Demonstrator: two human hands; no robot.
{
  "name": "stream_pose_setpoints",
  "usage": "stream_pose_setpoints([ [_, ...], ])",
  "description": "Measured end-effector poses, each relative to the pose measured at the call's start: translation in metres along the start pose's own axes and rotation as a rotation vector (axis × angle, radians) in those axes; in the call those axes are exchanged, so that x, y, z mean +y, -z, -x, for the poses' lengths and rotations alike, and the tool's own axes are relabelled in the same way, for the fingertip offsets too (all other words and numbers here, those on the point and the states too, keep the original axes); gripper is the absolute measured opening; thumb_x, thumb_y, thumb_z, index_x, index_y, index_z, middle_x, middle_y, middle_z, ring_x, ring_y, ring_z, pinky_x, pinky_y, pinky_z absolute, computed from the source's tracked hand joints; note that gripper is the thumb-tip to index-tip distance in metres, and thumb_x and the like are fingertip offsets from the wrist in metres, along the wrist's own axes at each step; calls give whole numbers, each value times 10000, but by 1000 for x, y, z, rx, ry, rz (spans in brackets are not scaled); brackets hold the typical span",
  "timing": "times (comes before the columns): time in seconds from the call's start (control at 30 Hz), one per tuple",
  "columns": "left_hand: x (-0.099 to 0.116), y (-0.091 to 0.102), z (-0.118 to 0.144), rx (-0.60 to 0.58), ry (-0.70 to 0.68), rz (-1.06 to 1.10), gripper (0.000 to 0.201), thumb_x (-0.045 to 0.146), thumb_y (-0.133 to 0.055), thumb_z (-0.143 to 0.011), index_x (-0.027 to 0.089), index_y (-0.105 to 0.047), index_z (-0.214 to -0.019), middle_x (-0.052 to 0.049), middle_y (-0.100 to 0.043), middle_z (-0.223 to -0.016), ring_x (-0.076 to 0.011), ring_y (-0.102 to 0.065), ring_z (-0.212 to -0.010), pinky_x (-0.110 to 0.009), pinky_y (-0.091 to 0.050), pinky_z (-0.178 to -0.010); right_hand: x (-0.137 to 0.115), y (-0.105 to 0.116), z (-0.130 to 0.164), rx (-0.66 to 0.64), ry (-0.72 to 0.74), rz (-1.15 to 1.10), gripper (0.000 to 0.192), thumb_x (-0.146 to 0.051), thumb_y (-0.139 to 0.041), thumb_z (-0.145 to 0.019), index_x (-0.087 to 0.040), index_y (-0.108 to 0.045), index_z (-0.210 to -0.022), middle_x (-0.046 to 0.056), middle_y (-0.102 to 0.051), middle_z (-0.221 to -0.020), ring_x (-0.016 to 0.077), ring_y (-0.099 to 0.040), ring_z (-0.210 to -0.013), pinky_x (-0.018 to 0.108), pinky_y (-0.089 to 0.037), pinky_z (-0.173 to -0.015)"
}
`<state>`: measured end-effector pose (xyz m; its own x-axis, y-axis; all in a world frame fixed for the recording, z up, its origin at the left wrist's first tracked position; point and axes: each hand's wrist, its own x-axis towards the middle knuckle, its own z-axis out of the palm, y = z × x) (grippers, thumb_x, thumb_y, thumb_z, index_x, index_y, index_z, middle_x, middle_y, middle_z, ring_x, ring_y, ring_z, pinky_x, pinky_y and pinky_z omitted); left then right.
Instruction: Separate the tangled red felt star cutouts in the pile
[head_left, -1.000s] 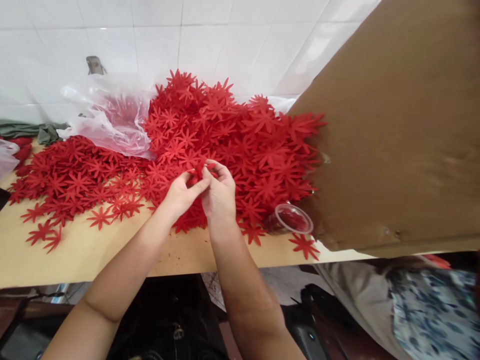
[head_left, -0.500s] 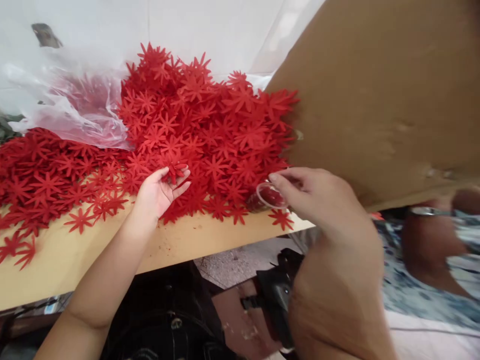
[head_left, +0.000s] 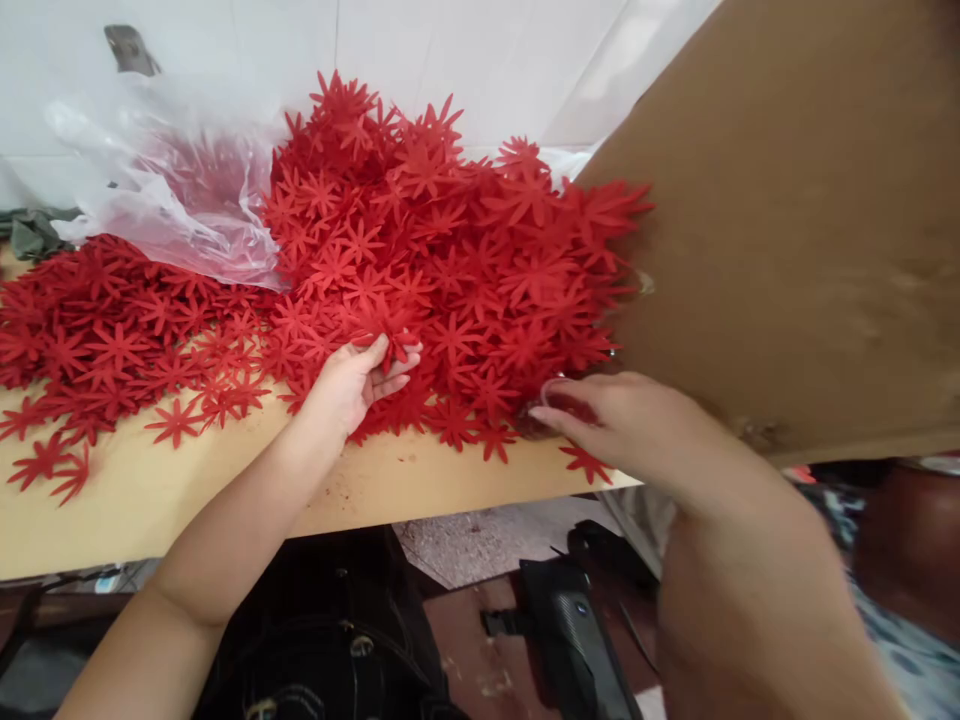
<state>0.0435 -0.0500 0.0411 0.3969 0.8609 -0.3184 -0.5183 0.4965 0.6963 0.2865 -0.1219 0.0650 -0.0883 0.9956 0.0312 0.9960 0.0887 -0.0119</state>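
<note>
A big heap of red star-shaped flower cutouts (head_left: 450,230) covers the wooden table (head_left: 225,480). My left hand (head_left: 349,385) rests palm-up at the heap's near edge and holds a few red flower cutouts (head_left: 386,335) between thumb and fingers. My right hand (head_left: 607,415) reaches in from the right, its fingertips over a clear plastic cup (head_left: 550,390) lying at the heap's right foot. The hand hides most of the cup, and whether the fingers pinch anything does not show.
A large brown cardboard sheet (head_left: 787,230) leans over the table's right side, touching the heap. A clear plastic bag (head_left: 165,200) lies on the heap at back left, with green cloth (head_left: 30,232) behind it. White tiled wall behind. A black object (head_left: 577,630) sits under the table.
My hands, together on one cutout a second ago, have separated. The right hand swung to the cup and now covers it; the left hand stays at the heap with cutouts.
</note>
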Motion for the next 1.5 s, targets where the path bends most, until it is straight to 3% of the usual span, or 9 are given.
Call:
stream_pose_setpoints([
  [0.17,-10,-5,-7,27,-24,-53,210,289,-507,-839,129,-604,-744,-55,-709,-810,-120,-669,-738,-192,-484,-599,-75,12,-18,443,75,-509,372,-410,-467,-830,-161,-647,-1041,101,-693,-1020,204,-638,-936,390,-501,-876],
  [0.3,-2,-7,-6,36,-45,145,281,299,-369,-881,156,-600,-952,-68,-693,-995,-155,-631,-1000,-283,-463,-887,-155,-29,-38,486,262,-574,565,-426,-397,-847,-98,-451,-1304,156,-487,-1358,271,-382,-1324,489,-334,-1090],
  [0.43,14,-2,1,-92,-53,247,348,323,-275,-896,175,-571,-1005,-66,-645,-1144,-171,-567,-1140,-305,-431,-947,-193,-55,-30,486,295,-696,628,-396,-326,-875,-64,-269,-1405,170,-292,-1480,256,-202,-1410,521,-239,-1136],
  [0.6,28,0,1,-66,-104,248,364,330,-270,-912,144,-581,-941,-83,-621,-1176,-177,-551,-1157,-304,-425,-950,-184,-31,-13,450,370,-986,456,-363,-362,-891,-165,-468,-1287,131,-515,-1335,222,-432,-1297,466,-362,-1084],
  [0.77,17,6,-1,9,-178,101,133,237,-498,-841,159,-591,-787,8,-664,-732,-88,-617,-688,-256,-467,-795,-162,-15,-46,673,35,-1125,435,-406,-572,-780,-203,-520,-1161,119,-561,-1221,218,-529,-1164,433,-449,-981],
  [0.87,12,9,1,78,-192,-53,192,214,-539,-819,159,-543,-634,57,-537,-495,-50,-471,-452,-211,-430,-606,-157,-20,-73,413,92,-1334,338,-474,-619,-715,-193,-574,-898,55,-651,-868,181,-629,-881,378,-519,-830],
  [1.0,14,8,5,133,-230,-225,390,334,-476,-858,162,-489,-509,29,-478,-417,-60,-406,-393,-224,-357,-509,-160,-31,-89,304,28,-1533,368,-511,-518,-774,-199,-471,-584,-41,-462,-464,112,-518,-498,283,-487,-560],
  [1.2,18,6,4,97,-272,-309,125,94,-525,-787,166,-610,-729,12,-615,-588,-97,-522,-502,-248,-413,-591,-155,-38,-103,639,-147,-1511,233,-366,-612,-687,-187,-535,-815,7,-610,-759,108,-571,-674,284,-496,-701],
  [1.5,31,16,-5,218,-360,-224,147,159,-495,-811,165,-539,-671,14,-623,-604,-123,-611,-642,-289,-477,-743,-143,-34,-107,677,-249,-1185,371,-447,-449,-822,-228,-309,-557,-67,-324,-483,74,-325,-446,238,-322,-474],
])
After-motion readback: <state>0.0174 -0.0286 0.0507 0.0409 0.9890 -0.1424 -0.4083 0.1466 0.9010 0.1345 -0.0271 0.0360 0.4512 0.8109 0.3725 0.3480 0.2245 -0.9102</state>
